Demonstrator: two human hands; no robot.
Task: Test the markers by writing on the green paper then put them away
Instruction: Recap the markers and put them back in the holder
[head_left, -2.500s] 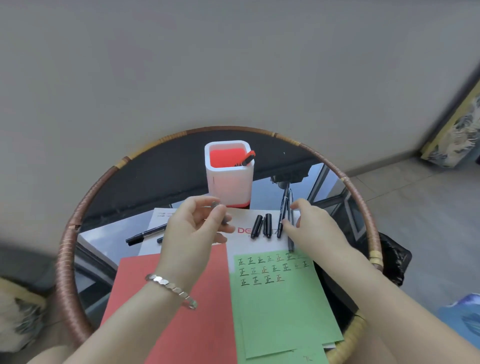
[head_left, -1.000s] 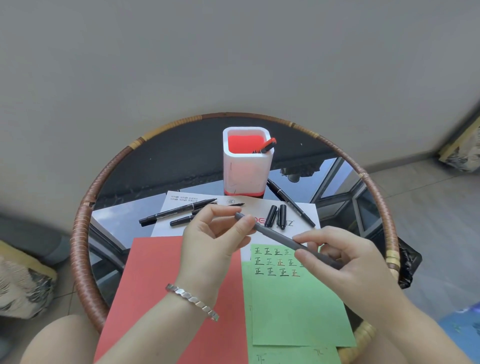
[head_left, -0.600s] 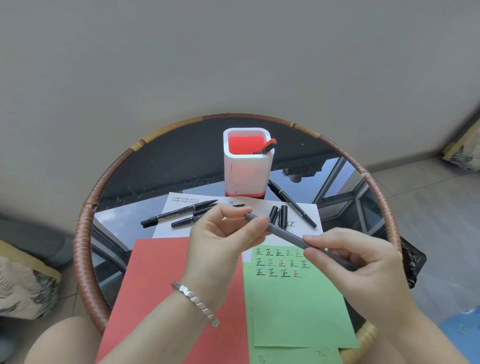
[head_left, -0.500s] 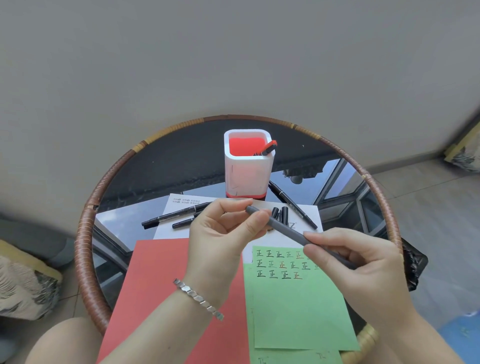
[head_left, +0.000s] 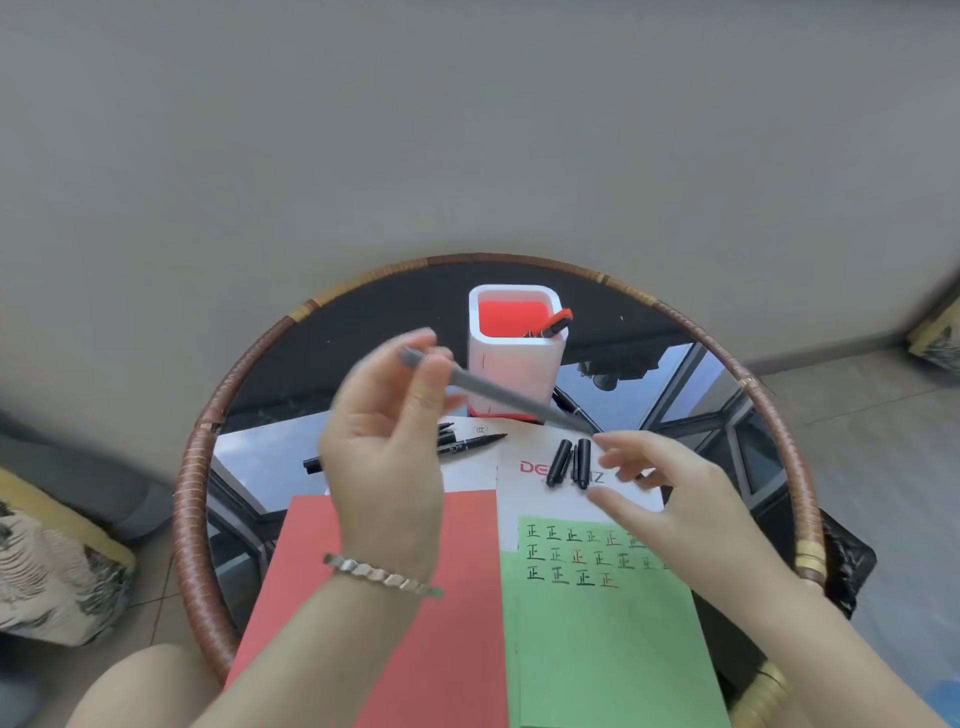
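My left hand (head_left: 384, 441) is raised over the table and pinches a grey marker (head_left: 498, 395) near its upper end. The marker slants down to the right in front of the white pen holder (head_left: 514, 374), which has a red inside and a red-capped marker (head_left: 556, 322) in it. My right hand (head_left: 660, 499) hovers with fingers spread just below the marker's lower end, holding nothing. The green paper (head_left: 608, 639) lies below it, with rows of written characters. Two black caps (head_left: 571, 462) lie side by side on the white sheet (head_left: 524, 493).
Two black markers (head_left: 467, 441) lie on the white sheet behind my left hand, and another (head_left: 571, 410) lies right of the holder. A red paper (head_left: 389, 597) sits left of the green one. The round glass table has a rattan rim (head_left: 192, 467).
My left hand has lifted the grey marker up and to the left. My right hand has let go of it and now hovers open near the black caps.
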